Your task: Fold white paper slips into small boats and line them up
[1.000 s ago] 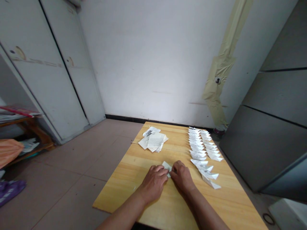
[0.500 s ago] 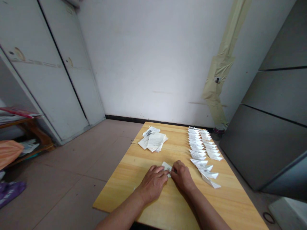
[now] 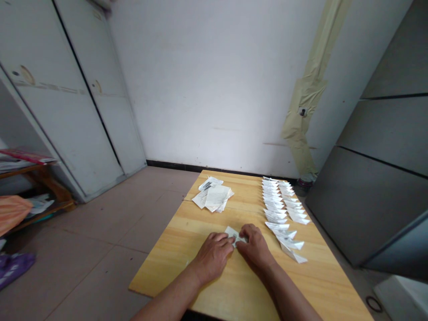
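A small piece of folded paper [image 3: 231, 231] with printed marks lies on the wooden table, between my two hands. The fingertips of my left hand [image 3: 216, 252] press on its left and near side, fingers bent and close together. From the right, my right hand [image 3: 254, 245] grips the paper, its thumb on the near edge and its index finger on the far side. My fingers hide much of the paper, so its folds are hard to make out.
Loose paper sheets [image 3: 217, 197] lie in a pile at the table's far left. Two rows of folded paper pieces [image 3: 274, 200] stand along the right side, the nearest ones close to my right hand. The wooden table [image 3: 174, 249] ends at the left above a tiled floor.
My right thumb and index finger have spread apart over the paper, and its right part shows more between them. My left hand has hardly moved.
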A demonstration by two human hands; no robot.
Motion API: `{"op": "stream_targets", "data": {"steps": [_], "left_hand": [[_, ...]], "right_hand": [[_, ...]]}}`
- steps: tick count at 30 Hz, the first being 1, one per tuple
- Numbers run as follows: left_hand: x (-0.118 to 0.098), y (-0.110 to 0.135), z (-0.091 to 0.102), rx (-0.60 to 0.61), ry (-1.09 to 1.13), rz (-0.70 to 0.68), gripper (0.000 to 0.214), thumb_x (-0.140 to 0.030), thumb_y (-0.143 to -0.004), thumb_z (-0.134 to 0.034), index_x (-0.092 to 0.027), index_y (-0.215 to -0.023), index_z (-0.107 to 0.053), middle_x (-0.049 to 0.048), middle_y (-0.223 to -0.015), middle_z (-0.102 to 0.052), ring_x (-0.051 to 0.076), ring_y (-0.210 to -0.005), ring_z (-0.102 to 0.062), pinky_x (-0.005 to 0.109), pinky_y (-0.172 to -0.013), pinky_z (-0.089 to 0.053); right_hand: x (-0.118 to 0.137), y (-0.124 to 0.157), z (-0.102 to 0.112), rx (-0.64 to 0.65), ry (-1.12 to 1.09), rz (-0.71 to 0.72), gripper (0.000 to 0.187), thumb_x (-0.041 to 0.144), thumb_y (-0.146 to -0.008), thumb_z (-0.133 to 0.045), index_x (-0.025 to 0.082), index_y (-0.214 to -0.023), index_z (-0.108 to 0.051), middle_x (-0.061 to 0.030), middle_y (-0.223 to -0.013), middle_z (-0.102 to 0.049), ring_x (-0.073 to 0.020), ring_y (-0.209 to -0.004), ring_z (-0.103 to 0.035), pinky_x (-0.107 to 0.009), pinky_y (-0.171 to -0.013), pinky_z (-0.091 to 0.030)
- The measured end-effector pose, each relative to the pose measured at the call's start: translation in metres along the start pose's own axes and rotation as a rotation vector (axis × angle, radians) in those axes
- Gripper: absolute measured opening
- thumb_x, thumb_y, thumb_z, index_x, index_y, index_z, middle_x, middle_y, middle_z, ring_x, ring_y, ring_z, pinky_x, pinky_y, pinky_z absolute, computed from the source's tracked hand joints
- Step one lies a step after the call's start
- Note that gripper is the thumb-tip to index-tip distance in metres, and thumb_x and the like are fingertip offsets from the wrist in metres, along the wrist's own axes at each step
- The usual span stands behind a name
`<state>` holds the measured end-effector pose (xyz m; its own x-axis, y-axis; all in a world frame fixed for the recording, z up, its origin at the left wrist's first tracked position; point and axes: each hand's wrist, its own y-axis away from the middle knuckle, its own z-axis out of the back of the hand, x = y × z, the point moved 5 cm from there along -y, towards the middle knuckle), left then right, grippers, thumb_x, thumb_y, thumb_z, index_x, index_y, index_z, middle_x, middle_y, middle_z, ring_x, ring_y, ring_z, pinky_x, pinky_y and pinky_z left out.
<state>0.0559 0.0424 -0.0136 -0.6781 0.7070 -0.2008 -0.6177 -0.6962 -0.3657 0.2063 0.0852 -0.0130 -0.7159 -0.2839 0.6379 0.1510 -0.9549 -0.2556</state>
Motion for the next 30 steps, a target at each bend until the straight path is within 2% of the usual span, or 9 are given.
{"op": "stream_targets", "data": {"steps": [3,7,17,21,26,28,30], "left_hand": [[-0.001,0.0,0.0,0.004,0.008,-0.004,0.028,-0.004,-0.086,-0.05,-0.021,-0.102,-0.066,0.0022,-0.126,-0.066,0.022,-0.119,-0.054,0.04,-0.098,-0.044],[0.0,0.0,0.001,0.016,0.009,0.001,0.025,-0.006,-0.086,-0.052,-0.021,-0.102,-0.065,0.0023,-0.126,-0.065,0.022,-0.119,-0.054,0.039,-0.098,-0.043],[0.003,0.002,-0.002,0.022,0.024,0.025,0.027,-0.004,-0.083,-0.051,-0.022,-0.099,-0.064,-0.0005,-0.128,-0.064,0.022,-0.119,-0.054,0.04,-0.099,-0.043],[0.002,0.001,0.001,0.015,0.016,0.039,0.028,-0.005,-0.083,-0.049,-0.022,-0.099,-0.065,0.002,-0.126,-0.065,0.023,-0.113,-0.055,0.04,-0.096,-0.044],[-0.008,-0.007,0.006,0.065,-0.019,0.106,0.02,-0.01,-0.084,-0.051,-0.021,-0.087,-0.067,0.0045,-0.104,-0.068,0.023,-0.094,-0.056,0.037,-0.083,-0.047],[-0.012,-0.011,0.005,0.08,-0.028,0.144,0.017,-0.012,-0.085,-0.052,-0.021,-0.082,-0.067,0.005,-0.094,-0.066,0.023,-0.091,-0.054,0.036,-0.079,-0.047],[-0.013,-0.015,0.002,0.076,-0.026,0.185,0.016,-0.014,-0.085,-0.053,-0.021,-0.082,-0.067,0.0059,-0.09,-0.063,0.023,-0.09,-0.053,0.035,-0.079,-0.047]], "right_hand": [[0.005,0.002,-0.003,-0.028,0.063,-0.023,0.015,0.011,-0.062,-0.059,0.02,-0.074,-0.056,-0.0038,-0.084,-0.06,-0.0209,-0.083,-0.052,-0.029,-0.077,-0.039],[0.003,0.002,-0.005,-0.004,0.053,-0.019,0.017,0.009,-0.061,-0.057,0.02,-0.075,-0.056,-0.004,-0.085,-0.06,-0.0209,-0.084,-0.053,-0.03,-0.079,-0.04],[-0.008,-0.001,0.011,0.019,-0.135,-0.031,0.029,0.005,-0.051,-0.044,0.02,-0.074,-0.055,-0.0031,-0.082,-0.062,-0.0188,-0.079,-0.058,-0.027,-0.074,-0.045],[-0.011,0.0,0.018,-0.015,-0.233,-0.051,0.032,0.006,-0.05,-0.042,0.021,-0.074,-0.057,-0.0024,-0.08,-0.064,-0.0191,-0.079,-0.06,-0.027,-0.075,-0.047],[-0.003,0.007,0.024,-0.113,-0.298,-0.069,0.026,0.011,-0.063,-0.043,0.02,-0.08,-0.061,-0.0035,-0.079,-0.067,-0.0203,-0.077,-0.063,-0.028,-0.071,-0.048],[0.005,0.01,0.022,-0.085,-0.296,-0.038,0.024,0.012,-0.07,-0.042,0.02,-0.08,-0.062,-0.0035,-0.077,-0.068,-0.0199,-0.075,-0.063,-0.028,-0.07,-0.048],[0.012,0.013,0.015,-0.002,-0.259,0.001,0.025,0.013,-0.077,-0.041,0.02,-0.084,-0.064,-0.0038,-0.08,-0.069,-0.0193,-0.077,-0.064,-0.027,-0.071,-0.047]]}}
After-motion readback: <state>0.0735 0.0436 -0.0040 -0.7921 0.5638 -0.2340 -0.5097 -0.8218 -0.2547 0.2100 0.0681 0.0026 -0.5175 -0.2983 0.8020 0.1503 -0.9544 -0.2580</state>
